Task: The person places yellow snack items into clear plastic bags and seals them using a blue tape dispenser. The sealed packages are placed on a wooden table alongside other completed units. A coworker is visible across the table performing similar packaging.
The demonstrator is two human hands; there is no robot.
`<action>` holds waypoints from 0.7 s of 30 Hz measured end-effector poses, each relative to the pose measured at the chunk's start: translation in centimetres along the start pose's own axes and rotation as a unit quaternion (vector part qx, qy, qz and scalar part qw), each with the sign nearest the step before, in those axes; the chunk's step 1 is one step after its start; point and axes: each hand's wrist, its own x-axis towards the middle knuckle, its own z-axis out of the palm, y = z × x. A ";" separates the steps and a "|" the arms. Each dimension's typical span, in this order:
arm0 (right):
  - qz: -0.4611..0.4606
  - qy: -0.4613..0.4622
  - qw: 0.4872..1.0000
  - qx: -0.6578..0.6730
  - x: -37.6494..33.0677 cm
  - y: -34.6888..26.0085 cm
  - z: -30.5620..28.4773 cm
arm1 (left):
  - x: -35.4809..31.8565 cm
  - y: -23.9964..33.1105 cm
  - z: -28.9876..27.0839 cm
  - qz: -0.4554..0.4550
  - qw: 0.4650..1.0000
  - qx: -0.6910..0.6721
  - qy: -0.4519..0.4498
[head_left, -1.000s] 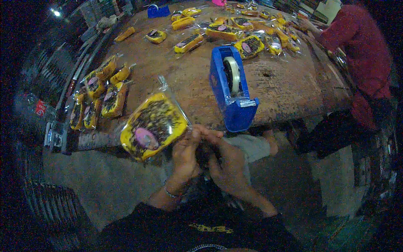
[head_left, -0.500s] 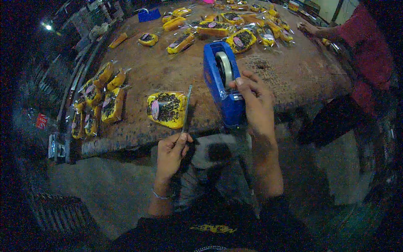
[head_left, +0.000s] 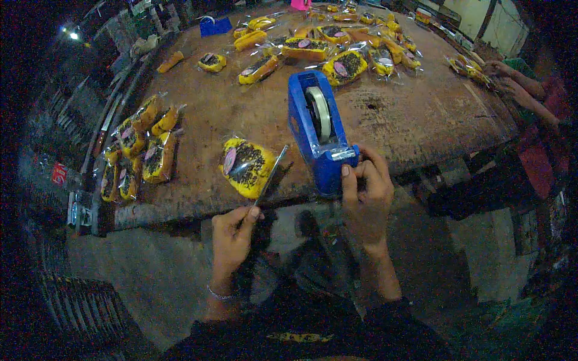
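A yellow bread loaf [head_left: 247, 170] with dark sprinkles and a pink oval label lies in clear plastic near the table's front edge. My left hand [head_left: 233, 236] pinches the near end of a narrow, shiny strip along its right side, which looks like the wrapper's folded edge. To the right stands a blue tape dispenser [head_left: 322, 162] with a roll of clear tape [head_left: 321, 114]. At its front cutter, my right hand [head_left: 368, 183] closes thumb and fingers on what seems to be the tape's end; the tape itself is hard to make out there.
Several wrapped loaves [head_left: 159, 157] are grouped at the left edge, and many more [head_left: 306, 48] lie across the far side. A second blue dispenser [head_left: 215, 25] stands at the far left. At the right, another person's hands [head_left: 503, 78] handle wrapped loaves.
My right hand has come from beside the tape roll toward me, down to the cutter. The loaf's near end has swung toward me, tilting the strip. The other person's hands have moved onto wrapped loaves.
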 end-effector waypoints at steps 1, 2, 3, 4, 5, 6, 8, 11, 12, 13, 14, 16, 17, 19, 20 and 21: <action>-0.003 -0.003 1.000 -0.009 -0.1 0.0 -0.1 | 0.0 0.3 -0.1 0.021 0.999 0.032 0.003; -0.006 -0.002 1.000 -0.013 -0.1 0.0 -0.1 | 0.1 0.6 -0.2 0.019 0.999 0.041 0.000; -0.008 0.000 1.000 -0.016 -0.3 0.0 -0.1 | 0.1 0.8 -0.3 0.018 0.999 0.050 -0.004; 0.003 -0.002 1.000 0.000 -0.3 0.0 -0.1 | 0.2 1.1 -0.4 0.013 0.998 0.065 -0.005; 0.013 -0.002 1.000 0.015 -0.4 0.2 0.1 | 0.2 1.3 -0.4 0.024 0.998 0.061 -0.009; 0.014 0.005 1.000 0.028 -0.5 0.4 0.2 | 0.2 1.5 -0.3 0.030 0.998 0.061 -0.012; 0.009 -0.002 1.000 0.023 -0.8 1.0 0.4 | 0.2 1.8 -0.1 0.036 0.998 0.054 -0.018; 0.016 -0.016 1.000 -0.021 -2.2 1.7 0.4 | 0.2 2.0 0.2 0.039 0.998 0.037 -0.027; 0.028 -0.023 0.999 -0.034 -2.9 1.7 0.1 | 0.2 2.0 0.4 0.043 0.998 0.031 -0.027; -0.003 -0.015 0.998 -0.053 -3.7 1.7 -0.2 | 0.2 2.0 0.5 0.047 0.998 0.026 -0.028; -0.026 -0.009 0.998 -0.063 -4.6 1.4 -0.6 | 0.1 2.1 0.5 0.056 0.997 0.033 -0.029; 0.033 -0.038 0.998 -0.032 -6.1 0.5 -1.3 | 0.0 2.2 0.5 0.067 0.996 0.047 -0.034; 0.113 -0.070 0.991 0.011 -6.8 -0.2 -1.7 | -0.1 2.3 0.4 0.063 0.996 0.052 -0.037; 0.121 -0.104 0.987 0.033 -6.8 -1.5 -2.2 | -0.2 2.6 0.1 0.050 0.995 0.073 -0.042; 0.051 -0.105 0.993 0.010 -6.3 -2.0 -2.4 | -0.4 2.8 -0.1 0.057 0.995 0.076 -0.044; -0.001 -0.107 0.994 0.011 -5.7 -2.7 -2.5 | -0.5 3.1 -0.3 0.057 0.994 0.084 -0.049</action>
